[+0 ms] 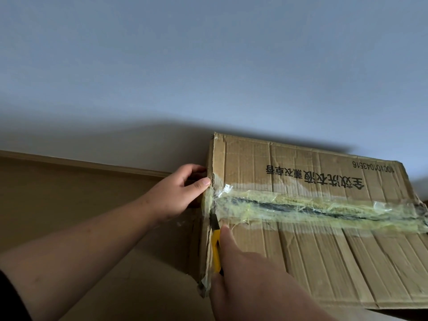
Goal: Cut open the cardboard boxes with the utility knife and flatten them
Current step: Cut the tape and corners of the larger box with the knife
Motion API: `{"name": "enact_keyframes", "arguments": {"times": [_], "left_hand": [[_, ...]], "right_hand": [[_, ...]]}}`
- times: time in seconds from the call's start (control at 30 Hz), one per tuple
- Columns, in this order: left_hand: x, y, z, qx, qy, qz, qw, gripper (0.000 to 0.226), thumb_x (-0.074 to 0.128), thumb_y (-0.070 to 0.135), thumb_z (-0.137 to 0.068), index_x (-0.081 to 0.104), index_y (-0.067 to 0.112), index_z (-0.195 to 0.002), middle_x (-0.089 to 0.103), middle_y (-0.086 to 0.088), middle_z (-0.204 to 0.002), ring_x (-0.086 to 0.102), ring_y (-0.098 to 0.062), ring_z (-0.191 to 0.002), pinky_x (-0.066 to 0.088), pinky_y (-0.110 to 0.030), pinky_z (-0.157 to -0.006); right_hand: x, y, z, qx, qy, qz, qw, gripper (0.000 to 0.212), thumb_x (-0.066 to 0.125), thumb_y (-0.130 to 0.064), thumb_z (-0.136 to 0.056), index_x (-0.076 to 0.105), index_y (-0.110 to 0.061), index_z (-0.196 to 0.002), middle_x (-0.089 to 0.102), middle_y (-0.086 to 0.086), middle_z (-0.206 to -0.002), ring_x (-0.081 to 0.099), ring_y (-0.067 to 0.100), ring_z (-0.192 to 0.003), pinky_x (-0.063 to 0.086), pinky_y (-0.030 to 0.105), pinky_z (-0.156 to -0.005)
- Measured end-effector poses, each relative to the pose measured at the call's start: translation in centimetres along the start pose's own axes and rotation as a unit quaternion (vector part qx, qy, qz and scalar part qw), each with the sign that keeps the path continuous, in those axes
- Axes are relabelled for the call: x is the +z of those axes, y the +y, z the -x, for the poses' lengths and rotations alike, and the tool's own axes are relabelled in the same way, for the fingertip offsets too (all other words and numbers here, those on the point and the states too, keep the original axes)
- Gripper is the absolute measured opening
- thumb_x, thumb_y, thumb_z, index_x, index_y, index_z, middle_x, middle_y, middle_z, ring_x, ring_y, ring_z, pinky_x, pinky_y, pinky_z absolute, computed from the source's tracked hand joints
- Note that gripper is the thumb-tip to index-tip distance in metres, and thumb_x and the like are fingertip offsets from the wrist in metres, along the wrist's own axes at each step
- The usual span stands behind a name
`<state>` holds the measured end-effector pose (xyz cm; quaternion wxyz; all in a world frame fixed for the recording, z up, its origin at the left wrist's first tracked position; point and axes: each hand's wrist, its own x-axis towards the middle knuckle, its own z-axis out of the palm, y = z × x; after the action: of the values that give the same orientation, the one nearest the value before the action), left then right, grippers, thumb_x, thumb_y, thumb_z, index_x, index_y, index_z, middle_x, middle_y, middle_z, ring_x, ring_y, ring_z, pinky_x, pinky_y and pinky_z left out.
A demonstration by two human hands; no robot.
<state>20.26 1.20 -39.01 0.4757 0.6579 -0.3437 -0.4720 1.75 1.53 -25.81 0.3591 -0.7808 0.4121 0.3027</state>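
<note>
A large creased cardboard box point(312, 246) fills the lower right, its top bearing black printed characters and a wide band of crinkled clear and yellowish tape point(301, 207) over the centre seam. My left hand point(183, 191) grips the box's upper left edge, thumb on top and fingers curled round the side. My right hand point(252, 281) holds a yellow utility knife point(215, 246), index finger stretched along its body. The knife's dark tip sits on the box's left edge, just below where the tape wraps over the corner.
A pale blue-grey wall point(208, 66) rises behind the box. A wooden baseboard point(81, 164) runs along the wall's foot at left, above a tan floor point(69, 205). The box's far edge stands close to the wall.
</note>
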Motion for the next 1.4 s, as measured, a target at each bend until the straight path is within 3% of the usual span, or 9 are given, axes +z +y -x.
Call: {"name": "enact_keyframes", "arguments": {"times": [0.1,0.27,0.47,0.6,0.77,0.9,1.0,1.13,1.4], "left_hand": [[0.0,0.2,0.1,0.005,-0.006,-0.002,1.0,0.043,0.066,0.065,-0.078,0.058,0.043,-0.114,0.068,0.012,-0.114,0.063,-0.003,-0.106,0.053,-0.024,-0.089],[0.3,0.8,0.4,0.003,-0.008,0.018,1.0,0.028,0.058,0.031,-0.095,0.056,0.029,-0.122,0.067,0.008,-0.114,0.063,0.009,-0.094,0.047,-0.007,-0.069],[0.3,1.3,0.7,-0.013,-0.011,0.017,1.0,0.023,0.054,0.03,-0.098,0.06,0.03,-0.12,0.07,0.011,-0.11,0.063,0.0,-0.103,0.043,-0.014,-0.081],[0.4,1.9,1.3,-0.022,-0.019,0.009,1.0,0.024,0.045,0.036,-0.101,0.058,0.035,-0.122,0.068,0.014,-0.111,0.062,0.003,-0.101,0.042,-0.016,-0.078],[0.1,2.4,2.0,0.019,-0.019,-0.002,1.0,0.041,0.049,0.046,-0.096,0.046,0.041,-0.136,0.06,0.02,-0.125,0.055,0.003,-0.116,0.042,-0.021,-0.094],[-0.7,2.9,2.5,0.095,-0.095,-0.172,0.976,0.074,0.064,0.067,-0.073,0.029,0.064,-0.138,0.015,0.026,-0.157,0.018,0.001,-0.145,0.024,-0.032,-0.113],[-0.5,3.4,2.7,0.103,-0.1,-0.209,0.967,0.07,0.07,0.064,-0.069,0.04,0.066,-0.132,-0.003,0.035,-0.156,0.007,0.003,-0.145,0.025,-0.031,-0.113],[-0.2,2.9,2.5,0.125,-0.087,-0.279,0.948,0.051,0.065,0.068,-0.07,0.055,0.063,-0.12,-0.011,0.038,-0.154,-0.001,-0.004,-0.149,0.022,-0.054,-0.118],[0.2,3.0,2.8,0.121,-0.088,-0.228,0.962,0.053,0.068,0.058,-0.07,0.055,0.064,-0.121,-0.008,0.034,-0.157,0.001,0.008,-0.146,0.021,-0.044,-0.12]], "right_hand": [[0.2,0.2,0.0,0.018,-0.042,-0.004,0.999,0.086,0.05,-0.032,-0.099,-0.014,-0.03,-0.156,0.056,0.013,-0.138,0.057,0.027,-0.124,0.035,0.036,-0.082],[0.3,0.7,0.6,-0.004,-0.026,0.008,1.0,0.086,0.048,-0.035,-0.1,-0.017,-0.034,-0.155,0.06,0.008,-0.134,0.059,0.024,-0.12,0.039,0.033,-0.083],[-2.8,2.9,2.8,-0.061,0.072,0.098,0.991,0.08,0.041,-0.042,-0.103,-0.027,-0.051,-0.144,0.064,-0.011,-0.12,0.051,0.003,-0.084,0.043,0.02,-0.084],[-5.3,5.4,2.9,-0.094,0.196,0.159,0.963,0.051,0.039,-0.041,-0.103,-0.001,-0.056,-0.13,0.047,-0.022,-0.083,0.047,-0.002,-0.068,0.037,0.013,-0.055],[-7.8,8.0,-0.7,-0.142,0.275,0.243,0.919,0.043,0.045,-0.032,-0.101,0.024,-0.05,-0.134,0.053,-0.018,-0.107,0.049,0.004,-0.085,0.039,0.021,-0.064],[-8.2,8.1,-2.3,-0.161,0.284,0.284,0.901,0.049,0.049,-0.026,-0.099,0.026,-0.048,-0.137,0.058,-0.016,-0.112,0.059,0.01,-0.091,0.052,0.029,-0.073],[-8.3,8.1,-2.8,-0.166,0.281,0.28,0.903,0.053,0.049,-0.023,-0.098,0.025,-0.048,-0.138,0.058,-0.015,-0.114,0.059,0.011,-0.091,0.054,0.03,-0.072],[-8.3,8.3,-3.3,-0.179,0.28,0.269,0.904,0.057,0.05,-0.024,-0.096,0.023,-0.05,-0.139,0.058,-0.014,-0.115,0.06,0.013,-0.093,0.055,0.034,-0.076],[-7.4,8.7,-4.6,-0.193,0.303,0.255,0.898,0.056,0.049,-0.023,-0.099,0.022,-0.045,-0.143,0.059,-0.013,-0.113,0.046,0.01,-0.08,0.037,0.026,-0.059]]}}
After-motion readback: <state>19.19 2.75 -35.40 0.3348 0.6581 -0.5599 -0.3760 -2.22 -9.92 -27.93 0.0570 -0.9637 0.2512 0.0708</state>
